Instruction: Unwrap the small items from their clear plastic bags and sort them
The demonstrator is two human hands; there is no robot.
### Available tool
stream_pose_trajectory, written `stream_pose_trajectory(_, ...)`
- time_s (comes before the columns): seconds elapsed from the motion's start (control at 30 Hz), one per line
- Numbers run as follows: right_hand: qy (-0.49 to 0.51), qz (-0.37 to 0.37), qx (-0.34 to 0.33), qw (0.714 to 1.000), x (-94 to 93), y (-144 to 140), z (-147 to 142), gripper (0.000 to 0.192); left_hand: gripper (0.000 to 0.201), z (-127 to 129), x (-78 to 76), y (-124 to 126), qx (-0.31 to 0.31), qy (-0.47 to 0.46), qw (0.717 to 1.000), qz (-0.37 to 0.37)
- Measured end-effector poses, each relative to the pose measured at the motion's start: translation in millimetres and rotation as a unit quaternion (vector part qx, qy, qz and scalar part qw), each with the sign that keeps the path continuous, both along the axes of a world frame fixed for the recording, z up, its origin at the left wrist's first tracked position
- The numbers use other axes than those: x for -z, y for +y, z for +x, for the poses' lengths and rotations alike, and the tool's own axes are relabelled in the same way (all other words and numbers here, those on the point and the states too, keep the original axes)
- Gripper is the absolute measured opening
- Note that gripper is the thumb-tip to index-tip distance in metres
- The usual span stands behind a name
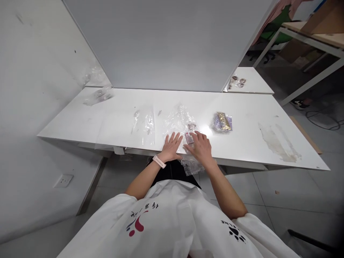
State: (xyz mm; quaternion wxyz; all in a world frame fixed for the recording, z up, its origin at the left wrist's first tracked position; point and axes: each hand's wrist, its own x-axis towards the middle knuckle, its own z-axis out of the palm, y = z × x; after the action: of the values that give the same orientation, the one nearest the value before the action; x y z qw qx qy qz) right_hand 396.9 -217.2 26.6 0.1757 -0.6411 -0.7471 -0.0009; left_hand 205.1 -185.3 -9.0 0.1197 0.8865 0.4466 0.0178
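Observation:
My left hand [171, 147] lies flat near the table's front edge, fingers spread, on or beside a clear plastic bag [178, 120]. A pale pink band circles that wrist. My right hand [201, 147] is just to the right, its fingers apart and slightly bent. Its thumb and fingertips reach a small red-and-white printed packet [189, 138]; I cannot tell whether they touch it or only hover. Right behind the packet is a small brownish item [191, 126] in clear plastic. Crumpled clear film [192, 166] hangs over the table edge below my right hand.
On the white table [242, 143], a gold-and-purple packet [223, 122] in clear wrap lies right. Clear film [143, 123] and a bagged item [99, 96] lie left. A grey panel [169, 46] stands behind. Small wrapped brown items [239, 81] sit back right.

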Motion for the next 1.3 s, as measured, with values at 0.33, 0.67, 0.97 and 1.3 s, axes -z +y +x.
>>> stream_pose_trajectory(0.33,0.196,-0.047,0.08,0.976,13.5,25,44,0.048,0.076,-33,-1.5,-23,0.013,0.011,0.997,0.071)
stream_pose_trajectory(0.67,0.141,0.04,0.08,0.986,0.5,-15,89,0.041,0.059,-76,-31.7,-20,-0.008,0.023,1.0,0.008)
stream_pose_trajectory(0.97,0.033,-0.023,-0.069,0.997,7.8,-49,46,0.036,0.049,-35,-59.2,-23,-0.011,-0.125,0.991,-0.039)
stream_pose_trajectory(1.3,0.109,-0.019,0.185,0.976,26.9,-38,110,0.029,0.067,-21,-4.5,-27,0.037,-0.017,0.999,0.017)
